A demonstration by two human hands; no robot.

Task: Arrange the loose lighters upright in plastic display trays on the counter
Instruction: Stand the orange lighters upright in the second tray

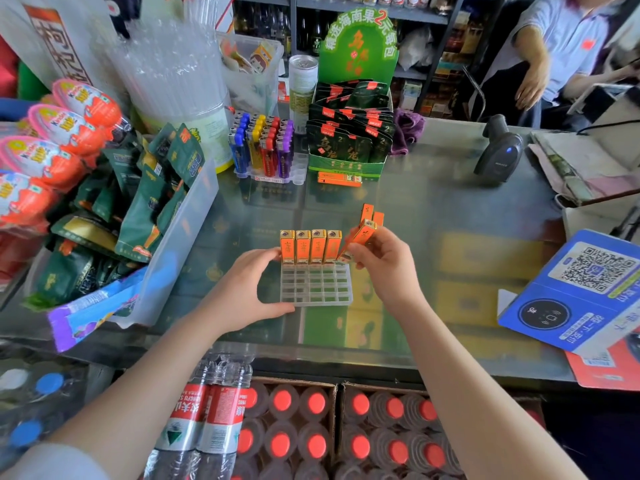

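A clear plastic display tray (317, 287) lies on the glass counter in the middle. Several orange lighters (310, 247) stand upright in its far row. My left hand (247, 289) grips the tray's left edge, thumb at the near side and fingers at the far corner. My right hand (384, 263) holds a few orange lighters (367, 225) tilted over the tray's far right corner; the lowest one points down toward the last slot of that row. A second tray (273, 176) farther back holds blue, yellow, red and purple lighters upright.
A green snack display box (349, 133) and loose orange packs (339, 178) sit behind. A clear bin of green packets (145, 216) crowds the left. A barcode scanner (500, 150) and a blue QR card (575, 292) lie right. Another person's hand (530, 88) rests far right.
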